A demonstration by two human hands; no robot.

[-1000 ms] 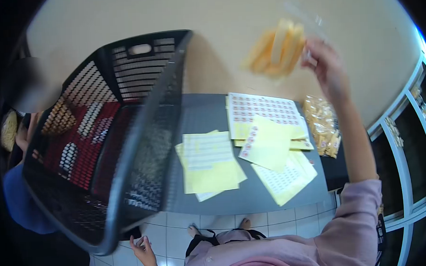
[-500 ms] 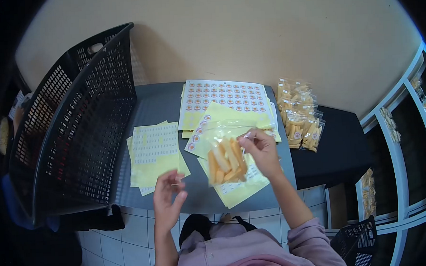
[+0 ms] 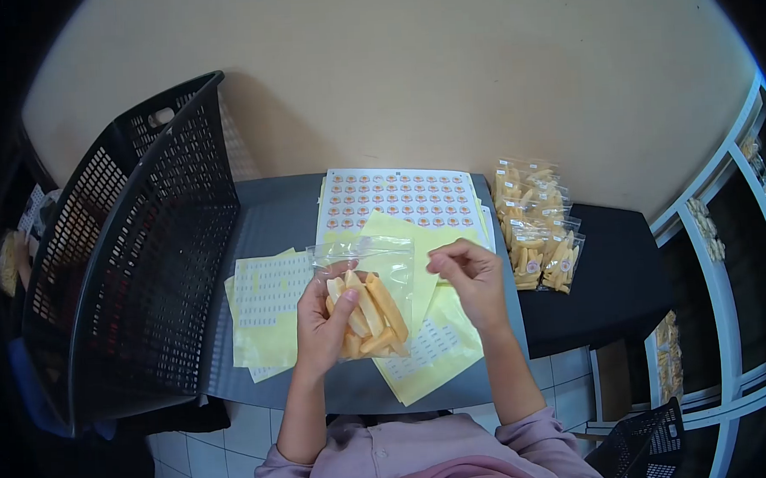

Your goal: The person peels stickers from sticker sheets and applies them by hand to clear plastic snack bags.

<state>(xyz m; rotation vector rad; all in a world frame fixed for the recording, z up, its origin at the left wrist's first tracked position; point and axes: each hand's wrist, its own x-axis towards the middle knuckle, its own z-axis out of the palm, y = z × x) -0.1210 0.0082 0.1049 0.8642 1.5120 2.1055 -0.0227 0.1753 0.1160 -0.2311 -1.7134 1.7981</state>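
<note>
A clear bag of yellow snack sticks (image 3: 376,312) is held by my left hand (image 3: 325,325), thumb in front and fingers behind it. To its right, my right hand (image 3: 472,278) is raised with thumb and index finger pressed together; whatever is between them is too small to make out. Under and around the bag lie yellow sticker sheets (image 3: 443,343). A white sheet of round orange stickers (image 3: 398,194) is farther back, and a sheet of small printed labels (image 3: 270,287) lies to the left.
A large black basket (image 3: 144,241) stands on the left of the grey table (image 3: 266,193). Several filled bags (image 3: 536,224) sit on a black surface (image 3: 607,272) at the right. Another black basket (image 3: 644,445) is low at the right. At the far left, part of a person shows.
The snack bag has passed from my right hand to my left and moved left. My right hand has let go of it. The view has shifted slightly, placing the table lower.
</note>
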